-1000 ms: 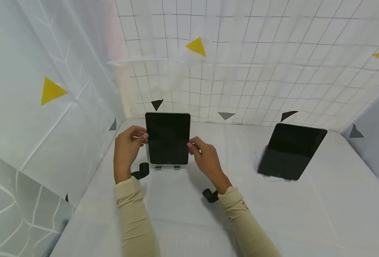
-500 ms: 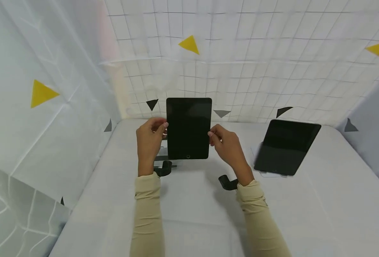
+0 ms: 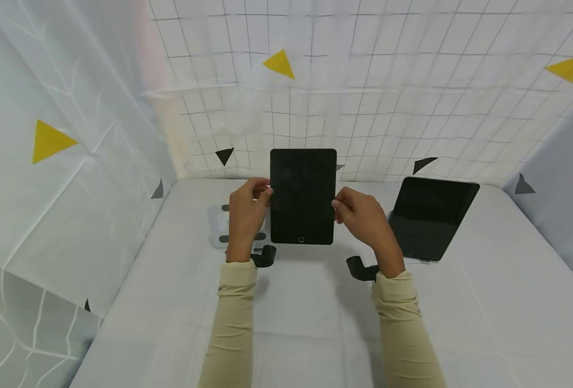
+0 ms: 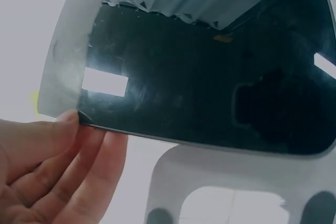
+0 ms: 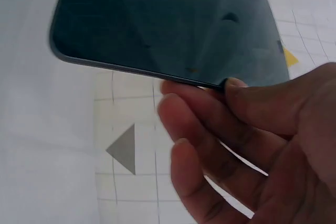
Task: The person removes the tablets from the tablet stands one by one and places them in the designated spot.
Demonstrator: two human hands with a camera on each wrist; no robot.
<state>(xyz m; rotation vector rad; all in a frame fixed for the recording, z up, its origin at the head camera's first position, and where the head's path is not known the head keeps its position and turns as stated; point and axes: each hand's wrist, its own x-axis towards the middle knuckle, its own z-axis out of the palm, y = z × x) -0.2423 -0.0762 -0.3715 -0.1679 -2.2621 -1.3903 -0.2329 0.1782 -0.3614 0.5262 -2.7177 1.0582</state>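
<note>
A black tablet (image 3: 303, 196) is held upright above the table between both hands, its dark screen facing me and its round home button at the bottom. My left hand (image 3: 248, 215) pinches its left edge, thumb on the front and fingers behind, as the left wrist view shows on the tablet (image 4: 199, 77). On the opposite edge my right hand (image 3: 364, 215) pinches it the same way; in the right wrist view the lower fingers of that hand (image 5: 252, 145) are spread below the edge. Partly behind the left hand, a silvery tablet stand (image 3: 216, 226) with dark pads sits on the table.
A second black tablet (image 3: 432, 218) leans on a stand at the right, near the right hand. The white-covered table (image 3: 315, 323) meets a gridded white curtain (image 3: 364, 118) at the back. Black camera mounts (image 3: 264, 256) stick out from both wrists.
Both hands have lifted the tablet off its stand and carried it to the right, uncovering the stand. The second tablet stays on its stand while the whole view shifts slightly.
</note>
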